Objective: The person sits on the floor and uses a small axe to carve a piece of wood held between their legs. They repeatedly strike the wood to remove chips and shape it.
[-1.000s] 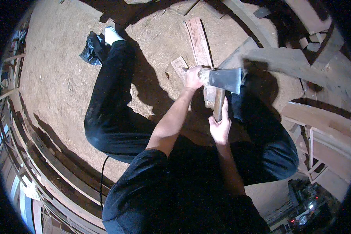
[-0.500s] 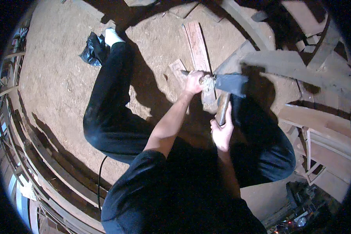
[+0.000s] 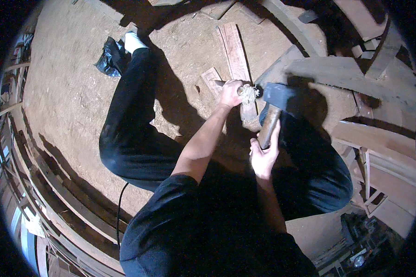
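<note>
My left hand (image 3: 231,93) is closed round a dark-tipped tool that looks like a chisel. The tool's pale, frayed butt (image 3: 249,93) sticks out to the right of my fist, and its dark tip pokes out to the left. My right hand (image 3: 265,154) grips the wooden handle of a hatchet (image 3: 272,124). The hatchet's dark metal head is just right of the frayed butt, with a small gap between them. Under my left hand lies a long reddish board (image 3: 235,51), and a smaller wood piece (image 3: 211,76) lies beside it. Where the tool's tip meets anything is hard to see.
A black plastic bag (image 3: 108,57) lies by my left foot. Large curved timbers (image 3: 346,76) stand at the right, with stacked planks (image 3: 379,143) nearer. Long beams (image 3: 64,194) run along the left. Dark machinery (image 3: 360,240) sits at the lower right.
The hatchet head has swung right and slightly up, away from the frayed butt, and its handle has tilted. My left hand holds the tool in nearly the same place.
</note>
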Available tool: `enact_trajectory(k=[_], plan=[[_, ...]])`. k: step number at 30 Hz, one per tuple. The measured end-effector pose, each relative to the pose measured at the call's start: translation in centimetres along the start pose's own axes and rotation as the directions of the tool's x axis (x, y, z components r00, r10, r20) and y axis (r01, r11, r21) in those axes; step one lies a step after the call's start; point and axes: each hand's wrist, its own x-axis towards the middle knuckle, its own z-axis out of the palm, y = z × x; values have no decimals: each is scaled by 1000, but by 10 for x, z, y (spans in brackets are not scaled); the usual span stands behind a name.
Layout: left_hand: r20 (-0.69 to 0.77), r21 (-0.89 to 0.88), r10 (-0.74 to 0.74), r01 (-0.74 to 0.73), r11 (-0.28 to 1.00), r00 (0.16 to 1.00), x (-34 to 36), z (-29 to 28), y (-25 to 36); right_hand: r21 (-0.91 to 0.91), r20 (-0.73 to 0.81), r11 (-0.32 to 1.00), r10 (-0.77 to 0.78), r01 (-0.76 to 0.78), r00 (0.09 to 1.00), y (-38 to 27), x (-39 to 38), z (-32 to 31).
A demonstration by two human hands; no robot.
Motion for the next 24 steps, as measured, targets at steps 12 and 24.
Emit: enact_trajectory(k=[12,24], plan=[[93,8,-30,29,1000,995,-1,-4,-2,-64,12,997,-31,32,999,-3,2,0],[46,-13,-37,38,999,998,3,-4,-3,-114,-12,989,-91,89,996,6,6,-10]])
